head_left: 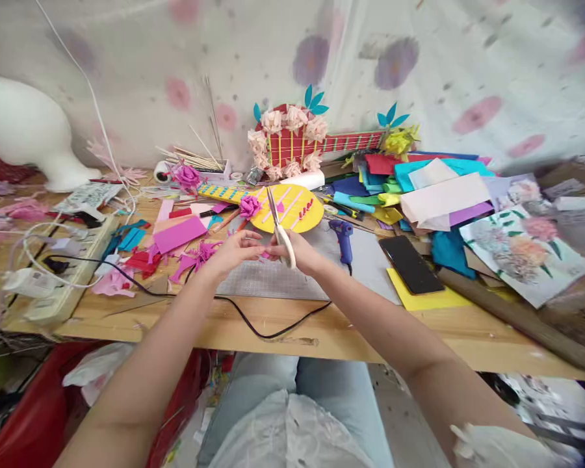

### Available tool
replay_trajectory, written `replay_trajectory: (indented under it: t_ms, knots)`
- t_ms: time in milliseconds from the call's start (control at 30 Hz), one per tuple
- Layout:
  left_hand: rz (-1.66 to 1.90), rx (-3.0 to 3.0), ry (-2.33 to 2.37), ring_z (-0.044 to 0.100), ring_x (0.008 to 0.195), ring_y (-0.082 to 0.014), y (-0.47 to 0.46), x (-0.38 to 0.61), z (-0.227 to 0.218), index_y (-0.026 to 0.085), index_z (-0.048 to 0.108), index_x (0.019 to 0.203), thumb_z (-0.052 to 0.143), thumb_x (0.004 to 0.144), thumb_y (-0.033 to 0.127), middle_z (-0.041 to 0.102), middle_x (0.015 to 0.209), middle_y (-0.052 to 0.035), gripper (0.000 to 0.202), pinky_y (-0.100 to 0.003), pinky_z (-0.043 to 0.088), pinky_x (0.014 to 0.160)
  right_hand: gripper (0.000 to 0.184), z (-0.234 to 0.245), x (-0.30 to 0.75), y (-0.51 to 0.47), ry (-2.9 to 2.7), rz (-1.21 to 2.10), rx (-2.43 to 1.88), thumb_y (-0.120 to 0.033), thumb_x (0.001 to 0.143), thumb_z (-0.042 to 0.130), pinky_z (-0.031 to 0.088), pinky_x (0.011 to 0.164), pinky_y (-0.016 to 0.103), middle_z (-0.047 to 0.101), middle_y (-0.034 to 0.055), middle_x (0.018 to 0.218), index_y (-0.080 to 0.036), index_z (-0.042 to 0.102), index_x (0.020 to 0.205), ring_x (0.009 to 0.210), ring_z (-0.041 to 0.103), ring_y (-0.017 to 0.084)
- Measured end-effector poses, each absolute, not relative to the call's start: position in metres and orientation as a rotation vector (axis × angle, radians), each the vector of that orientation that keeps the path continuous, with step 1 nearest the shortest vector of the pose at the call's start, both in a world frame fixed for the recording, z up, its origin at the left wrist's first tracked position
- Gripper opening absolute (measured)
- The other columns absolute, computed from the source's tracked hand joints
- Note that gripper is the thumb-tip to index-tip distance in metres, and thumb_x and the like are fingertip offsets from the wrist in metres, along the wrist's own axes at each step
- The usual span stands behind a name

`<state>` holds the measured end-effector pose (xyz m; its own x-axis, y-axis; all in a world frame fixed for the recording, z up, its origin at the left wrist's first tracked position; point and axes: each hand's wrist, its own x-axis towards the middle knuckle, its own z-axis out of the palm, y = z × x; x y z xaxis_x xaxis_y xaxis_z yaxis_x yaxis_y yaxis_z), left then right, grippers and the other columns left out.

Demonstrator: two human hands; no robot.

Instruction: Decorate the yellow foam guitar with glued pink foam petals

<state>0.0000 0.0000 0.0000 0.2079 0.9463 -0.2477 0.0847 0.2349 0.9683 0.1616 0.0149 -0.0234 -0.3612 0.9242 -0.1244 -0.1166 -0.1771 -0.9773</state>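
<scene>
My right hand [301,252] holds white-handled scissors [286,246], with their blades pointing away from me over a yellow paper guitar [299,218]. Close beside it, my left hand [238,252] has its fingers curled in. A small bit of magenta paper [265,255] shows between the fingertips of both hands. The guitar lies flat beyond the hands, with pink strips and a magenta paper flower [249,206] on it. Under the hands is a grey cutting mat [253,279]. Fringed magenta paper scraps [199,257] lie left of my left hand.
A blue glue gun [342,240] lies right of my hands, and its black cord [253,329] loops along the table's front. Farther right are a phone [411,265] and stacked coloured paper [443,195]. A red guitar [292,140] leans at the back; a power strip [73,270] sits left.
</scene>
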Motion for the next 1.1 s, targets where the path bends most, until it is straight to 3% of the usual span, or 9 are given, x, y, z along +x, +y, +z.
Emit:
replay_trajectory:
  t_ms: [233, 467, 700, 900, 1100]
  knots:
    - [0.766, 1.216, 1.253, 0.063, 0.057, -0.0114, 0.013, 0.024, 0.009, 0.016, 0.047, 0.087, 0.071, 0.062, 0.009, 0.065, 0.067, 0.0016, 0.035, -0.024, 0.05, 0.059, 0.039, -0.028, 0.186, 0.018, -1.295, 1.553, -1.054, -0.025, 0.049, 0.079, 0.043, 0.05, 0.022, 0.055, -0.007, 0.054, -0.018, 0.047, 0.07, 0.049, 0.054, 0.009]
    - [0.949, 1.375, 1.302, 0.065, 0.068, -0.0142, 0.067, 0.033, 0.028, 0.017, 0.043, 0.085, 0.068, 0.063, 0.008, 0.063, 0.067, 0.0013, 0.034, -0.026, 0.05, 0.062, 0.038, -0.05, 0.215, 0.028, -1.276, 1.325, -1.142, -0.037, 0.057, 0.073, 0.045, 0.056, 0.027, 0.056, -0.0042, 0.059, -0.02, 0.044, 0.073, 0.054, 0.056, 0.012]
    - [0.604, 1.767, 1.277, 0.065, 0.074, -0.0165, 0.129, 0.048, 0.031, 0.017, 0.046, 0.086, 0.066, 0.063, 0.008, 0.063, 0.069, 0.0014, 0.032, -0.028, 0.049, 0.068, 0.029, -0.102, 0.219, 0.028, -1.289, 0.882, -1.373, -0.044, 0.068, 0.06, 0.041, 0.057, 0.027, 0.05, -0.004, 0.065, -0.023, 0.042, 0.075, 0.059, 0.05, 0.013]
    - [0.267, 2.059, 1.312, 0.065, 0.072, -0.0166, 0.163, 0.067, 0.03, 0.018, 0.048, 0.087, 0.066, 0.062, 0.007, 0.065, 0.071, 0.001, 0.032, -0.026, 0.048, 0.064, 0.024, -0.102, 0.219, 0.026, -1.343, 0.916, -1.366, -0.04, 0.07, 0.058, 0.036, 0.055, 0.025, 0.047, -0.0047, 0.064, -0.023, 0.042, 0.077, 0.058, 0.045, 0.013]
    - [0.207, 2.091, 1.347, 0.063, 0.069, -0.0154, 0.173, 0.082, 0.03, 0.019, 0.051, 0.093, 0.072, 0.059, 0.01, 0.064, 0.076, 0.0003, 0.041, -0.024, 0.046, 0.058, 0.023, -0.096, 0.22, 0.024, -1.39, 0.87, -1.422, -0.038, 0.07, 0.058, 0.035, 0.057, 0.025, 0.049, -0.0043, 0.068, -0.022, 0.043, 0.076, 0.058, 0.042, 0.012]
